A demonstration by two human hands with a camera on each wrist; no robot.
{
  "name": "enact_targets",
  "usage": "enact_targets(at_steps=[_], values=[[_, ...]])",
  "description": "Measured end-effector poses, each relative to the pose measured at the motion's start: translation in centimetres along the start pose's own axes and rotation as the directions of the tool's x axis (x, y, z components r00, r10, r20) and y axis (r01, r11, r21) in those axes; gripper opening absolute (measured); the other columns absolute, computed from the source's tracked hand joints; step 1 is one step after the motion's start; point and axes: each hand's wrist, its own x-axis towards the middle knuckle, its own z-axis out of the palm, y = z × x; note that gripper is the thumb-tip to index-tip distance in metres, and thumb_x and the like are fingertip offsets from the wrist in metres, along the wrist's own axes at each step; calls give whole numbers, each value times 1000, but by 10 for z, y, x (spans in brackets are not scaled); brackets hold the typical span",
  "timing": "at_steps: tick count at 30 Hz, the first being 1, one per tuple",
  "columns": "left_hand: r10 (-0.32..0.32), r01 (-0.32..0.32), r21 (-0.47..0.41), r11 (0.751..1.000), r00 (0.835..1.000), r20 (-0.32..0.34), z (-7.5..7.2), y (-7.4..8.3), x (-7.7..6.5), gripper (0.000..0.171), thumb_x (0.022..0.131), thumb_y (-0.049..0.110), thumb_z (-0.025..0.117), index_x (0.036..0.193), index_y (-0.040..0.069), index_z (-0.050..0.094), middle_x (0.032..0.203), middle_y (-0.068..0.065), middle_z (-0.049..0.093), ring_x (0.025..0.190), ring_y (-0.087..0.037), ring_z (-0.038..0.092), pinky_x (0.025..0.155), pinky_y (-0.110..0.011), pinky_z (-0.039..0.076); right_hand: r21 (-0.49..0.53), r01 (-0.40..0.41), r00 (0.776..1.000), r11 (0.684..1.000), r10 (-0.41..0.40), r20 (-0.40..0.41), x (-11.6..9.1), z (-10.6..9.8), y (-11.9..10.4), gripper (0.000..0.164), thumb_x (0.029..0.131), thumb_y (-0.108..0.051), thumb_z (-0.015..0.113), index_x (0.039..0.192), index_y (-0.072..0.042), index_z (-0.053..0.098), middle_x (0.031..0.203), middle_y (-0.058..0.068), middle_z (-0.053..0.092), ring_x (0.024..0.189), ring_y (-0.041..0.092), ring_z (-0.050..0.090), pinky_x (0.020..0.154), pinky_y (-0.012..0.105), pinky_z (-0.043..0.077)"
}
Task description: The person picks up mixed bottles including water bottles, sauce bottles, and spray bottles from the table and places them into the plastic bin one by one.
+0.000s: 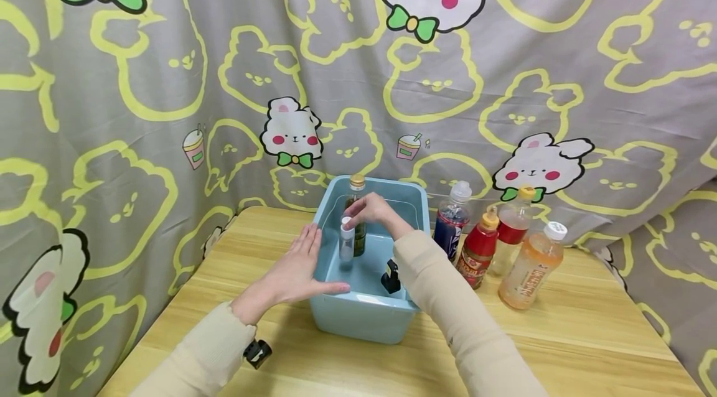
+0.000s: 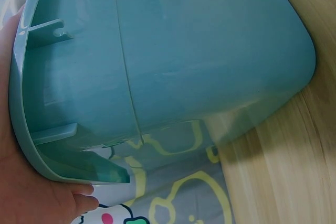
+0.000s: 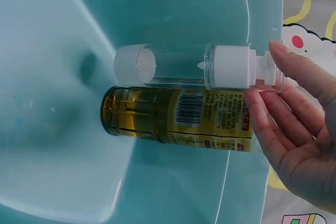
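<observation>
My right hand [image 1: 372, 211] reaches into a blue plastic bin [image 1: 364, 316] and pinches the white top of a clear pump bottle [image 1: 346, 246] between thumb and fingers. In the right wrist view, the clear pump bottle [image 3: 176, 66] looks empty, with a frosted base. Right beside it in the bin is a dark amber bottle [image 3: 207, 116] with a yellow label; its gold cap [image 1: 356, 181] shows in the head view. Along the bin's left rim lies my left hand [image 1: 291, 266], fingers straight and thumb stretched across the near corner.
To the right of the bin stand several bottles: a dark blue one [image 1: 450, 223], a red sauce bottle [image 1: 477, 254], one with a yellow cap [image 1: 512, 223] and an orange drink bottle [image 1: 529, 269]. A patterned curtain [image 1: 347, 73] hangs behind the wooden table [image 1: 605, 335].
</observation>
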Motion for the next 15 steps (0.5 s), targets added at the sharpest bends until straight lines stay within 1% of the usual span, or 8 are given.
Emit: enact_targets(at_steps=[4,9,15], values=[[-3,3,2,1000,1000,4,1,-1,1,119,64,82,39,138,-8,12,144,-22,3,132,-31,-1,106,-41,8,-7,5,999,1000,-5,32,2,1,-1,28,64,-15,80,90,-8,71,83,1,66,78,15,59,79,34,47],[-5,5,7,1000,1000,9,1,-1,1,119,64,81,39,138,-8,11,145,-22,3,132,-31,-2,106,-40,8,-6,8,997,1000,-8,73,6,5,1,28,63,-13,80,89,-7,71,80,1,67,73,14,59,80,38,47],[-2,2,6,1000,1000,11,0,0,1,119,64,81,40,138,-8,11,144,-22,2,132,-31,-2,106,-40,8,-21,-4,997,1000,6,81,8,9,5,26,62,-13,80,86,-8,71,77,0,67,71,14,58,80,39,47]])
